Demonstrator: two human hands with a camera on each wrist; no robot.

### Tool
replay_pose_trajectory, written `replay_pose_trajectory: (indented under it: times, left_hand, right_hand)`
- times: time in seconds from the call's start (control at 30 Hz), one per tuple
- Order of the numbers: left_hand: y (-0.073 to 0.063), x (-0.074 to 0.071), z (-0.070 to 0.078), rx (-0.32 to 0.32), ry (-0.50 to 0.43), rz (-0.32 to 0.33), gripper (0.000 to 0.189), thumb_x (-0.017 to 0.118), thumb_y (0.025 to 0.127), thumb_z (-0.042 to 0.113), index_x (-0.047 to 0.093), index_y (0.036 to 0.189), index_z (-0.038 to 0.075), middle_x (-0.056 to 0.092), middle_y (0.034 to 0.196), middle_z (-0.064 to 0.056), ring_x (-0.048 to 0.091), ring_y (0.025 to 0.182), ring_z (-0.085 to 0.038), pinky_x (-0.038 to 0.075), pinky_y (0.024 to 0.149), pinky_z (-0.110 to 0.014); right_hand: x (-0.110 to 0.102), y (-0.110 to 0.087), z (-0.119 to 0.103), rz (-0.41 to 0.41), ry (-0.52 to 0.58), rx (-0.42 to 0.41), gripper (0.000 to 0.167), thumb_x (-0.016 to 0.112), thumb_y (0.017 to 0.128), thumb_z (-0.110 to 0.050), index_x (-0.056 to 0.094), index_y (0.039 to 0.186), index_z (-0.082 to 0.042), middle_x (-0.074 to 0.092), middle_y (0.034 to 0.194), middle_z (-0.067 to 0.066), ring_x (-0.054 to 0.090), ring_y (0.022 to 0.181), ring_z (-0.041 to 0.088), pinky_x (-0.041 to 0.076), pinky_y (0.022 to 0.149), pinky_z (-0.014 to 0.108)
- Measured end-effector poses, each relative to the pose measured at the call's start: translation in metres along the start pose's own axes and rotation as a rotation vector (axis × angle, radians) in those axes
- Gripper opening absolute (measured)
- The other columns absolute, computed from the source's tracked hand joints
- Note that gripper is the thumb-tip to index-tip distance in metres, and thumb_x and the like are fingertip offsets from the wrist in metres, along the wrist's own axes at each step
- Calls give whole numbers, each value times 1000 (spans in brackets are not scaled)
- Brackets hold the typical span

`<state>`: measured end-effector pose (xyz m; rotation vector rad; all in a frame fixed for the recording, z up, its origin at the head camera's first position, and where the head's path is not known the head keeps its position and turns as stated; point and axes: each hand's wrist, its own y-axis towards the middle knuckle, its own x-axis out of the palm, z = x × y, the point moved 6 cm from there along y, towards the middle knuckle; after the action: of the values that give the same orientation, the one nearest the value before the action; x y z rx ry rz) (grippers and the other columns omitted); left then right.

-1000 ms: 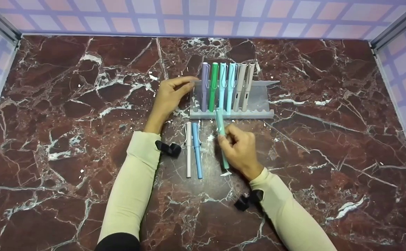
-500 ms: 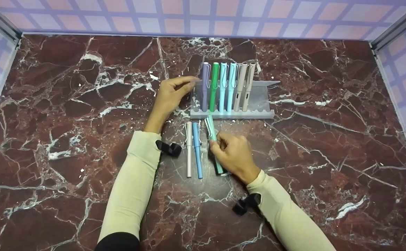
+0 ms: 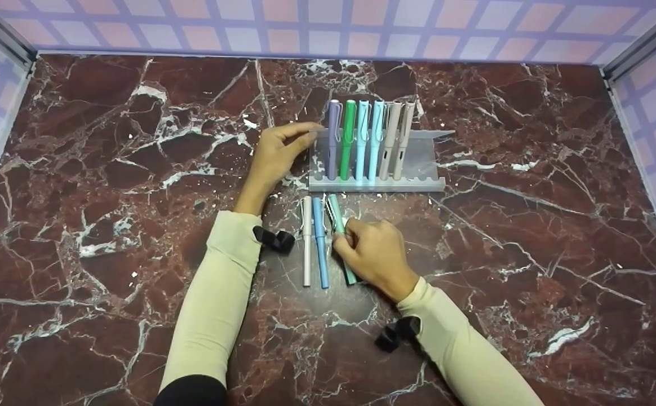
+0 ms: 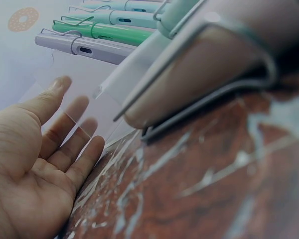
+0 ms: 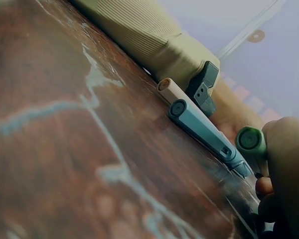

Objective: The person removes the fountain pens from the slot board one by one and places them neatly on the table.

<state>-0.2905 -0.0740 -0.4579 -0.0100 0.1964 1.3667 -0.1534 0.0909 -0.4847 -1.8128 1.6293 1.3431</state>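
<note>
My left hand (image 3: pixel 277 149) pinches the left edge of a clear plastic pen stand (image 3: pixel 428 160). In the left wrist view, the thumb (image 4: pixel 52 94) is on one side of the clear panel and the fingers show through it. My right hand (image 3: pixel 377 248) pinches a mint green capped pen (image 3: pixel 335 211) between thumb and curled fingers, close over the table in front of the stand. Just left of it lie a blue pen (image 3: pixel 320 242) and a pale silvery pen (image 3: pixel 306 242), side by side. The right wrist view shows the mint pen's end (image 5: pixel 250 139) beside the blue pen (image 5: pixel 199 129).
The stand holds a purple pen (image 3: pixel 333 141), a green pen (image 3: pixel 348 141), two light blue pens (image 3: pixel 361 141) and two taupe pens (image 3: pixel 390 141), leaning in a row. A checkered wall (image 3: pixel 328 28) borders the marbled table (image 3: pixel 531 225) at the back.
My right hand has brought the mint green pen left and toward me, from the stand's front edge down beside the blue pen. My left hand stays at the stand's edge.
</note>
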Motion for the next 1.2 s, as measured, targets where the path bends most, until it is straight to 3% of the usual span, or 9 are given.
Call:
replay_pose_trajectory:
  times: [0.23, 0.5, 0.7, 0.93, 1.0, 1.1, 1.2]
  left_hand:
    - [1, 0, 1, 15, 14, 0, 23, 65, 98, 11, 72, 116, -1, 72, 118, -15, 61, 78, -33, 49, 60, -26]
    - [2, -1, -6, -23, -22, -6, 21, 64, 98, 13, 74, 115, 4, 73, 109, -21, 54, 57, -14, 44, 47, -20]
    - [1, -1, -4, -17, -5, -7, 22, 64, 99, 13, 73, 116, 3, 72, 109, -22, 55, 58, -15, 44, 47, -21]
    - [1, -1, -2, -6, -21, -12, 21, 64, 99, 12, 73, 116, 2, 72, 113, -23, 55, 60, -19, 45, 49, -22]
    - [2, -1, -4, 0, -24, -14, 22, 64, 99, 12, 72, 116, 1, 72, 114, -22, 59, 67, -25, 47, 53, -23]
    - [5, 0, -10, 8, -11, -10, 23, 64, 99, 11, 71, 117, -1, 72, 118, -18, 66, 86, -31, 53, 69, -23]
    - [9, -1, -21, 5, 2, -1, 24, 65, 98, 14, 72, 117, 2, 72, 121, -12, 67, 101, -31, 53, 83, -25]
  right_hand:
    - [-1, 0, -1, 9, -33, 12, 37, 59, 87, -30, 42, 56, -19, 33, 48, -12, 36, 44, 12, 32, 41, 29]
    - [-1, -1, -2, 3, -51, -5, 37, 61, 88, -30, 44, 57, -18, 36, 47, -9, 39, 45, 13, 35, 42, 31]
    - [0, -1, -3, 5, -78, -36, 39, 62, 89, -31, 45, 57, -17, 42, 46, -5, 43, 44, 15, 37, 41, 34]
    - [0, -2, -6, 10, -101, -65, 43, 64, 91, -33, 46, 56, -17, 43, 46, -5, 44, 44, 15, 45, 50, 38]
    - [0, -2, -6, 13, -99, -72, 43, 64, 91, -34, 46, 56, -17, 43, 45, -5, 43, 43, 14, 45, 51, 37]
    - [1, -2, -6, 8, -89, -81, 45, 64, 92, -34, 45, 55, -17, 43, 45, -6, 41, 43, 13, 43, 52, 36]
    - [2, -2, -6, -2, -79, -84, 46, 64, 92, -35, 45, 55, -17, 41, 46, -7, 39, 43, 12, 41, 52, 35]
